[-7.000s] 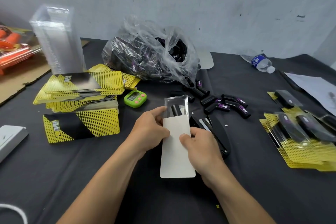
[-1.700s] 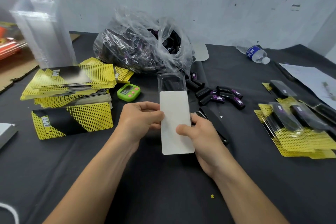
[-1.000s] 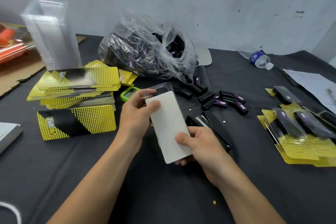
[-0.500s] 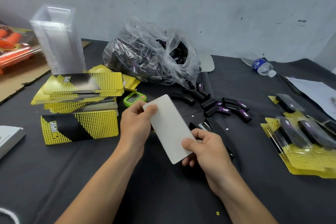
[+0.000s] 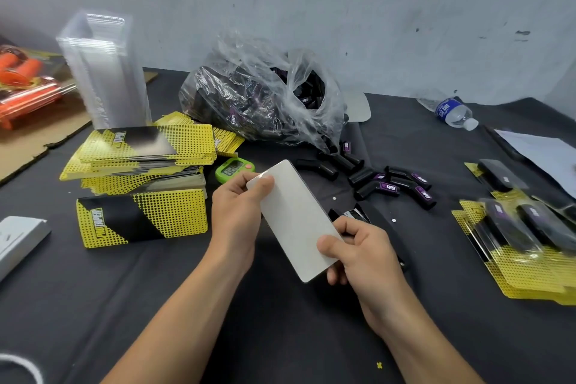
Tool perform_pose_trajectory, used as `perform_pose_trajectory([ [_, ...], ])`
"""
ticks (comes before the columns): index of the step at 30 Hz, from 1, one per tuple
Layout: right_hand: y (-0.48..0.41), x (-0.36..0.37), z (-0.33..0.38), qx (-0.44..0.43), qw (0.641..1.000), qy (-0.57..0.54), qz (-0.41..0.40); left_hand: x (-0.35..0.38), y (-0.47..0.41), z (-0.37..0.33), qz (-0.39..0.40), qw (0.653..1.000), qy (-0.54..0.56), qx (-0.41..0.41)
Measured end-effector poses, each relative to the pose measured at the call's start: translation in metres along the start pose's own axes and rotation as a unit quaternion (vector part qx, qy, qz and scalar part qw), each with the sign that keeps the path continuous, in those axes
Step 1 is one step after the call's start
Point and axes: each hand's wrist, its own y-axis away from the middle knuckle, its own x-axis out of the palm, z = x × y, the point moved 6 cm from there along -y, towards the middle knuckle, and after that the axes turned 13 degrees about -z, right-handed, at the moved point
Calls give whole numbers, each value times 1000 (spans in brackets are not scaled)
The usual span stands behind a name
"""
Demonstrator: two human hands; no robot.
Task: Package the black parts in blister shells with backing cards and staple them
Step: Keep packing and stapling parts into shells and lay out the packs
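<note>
Head cam: your right hand [image 5: 361, 252] is pinching the near corner of the backing card [image 5: 296, 221], thumb on the blank white face and the other fingers curling underneath. Your left hand [image 5: 237, 212] is gripping the far corner, thumb on top. The card is hanging tilted above the black table cloth [image 5: 280, 337], running from near-right to far-left. Whatever is sitting under it is hidden; only a dark edge is showing along its right side. The stapler [image 5: 381, 224] is lying on the cloth just behind your right hand, partly covered by it. The yellow-and-black printed cards [image 5: 140, 218] are sitting in stacks to your left, with the green timer [image 5: 233, 169] just beside them, past your left hand. Finished packs [image 5: 514, 237] are lying overlapped at the right edge. Loose black parts [image 5: 392, 187] with purple labels are lying scattered beyond the stapler. Further back, the clear plastic bag [image 5: 265, 103] is holding more black parts near the wall. The stack of clear blister shells [image 5: 106, 72] is standing upright at far left. A water bottle [image 5: 455, 112] is lying on its side at far right.
</note>
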Motion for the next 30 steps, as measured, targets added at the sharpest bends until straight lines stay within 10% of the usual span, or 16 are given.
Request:
perform_pose_trajectory([
  [4,0,-12,9,-101,987,58,-115,6,1,9,18,999,-15,-36],
  [7,14,-16,26,-276,909,199,-239,11,7,17,51,995,-54,-69],
  [13,36,34,39,-464,781,390,-152,31,35,21,207,970,-98,-86],
  [19,16,9,17,-256,923,264,-111,15,19,15,113,984,-98,-101],
  [30,-4,6,-8,2,994,-45,-102,27,25,15,262,955,32,-131],
])
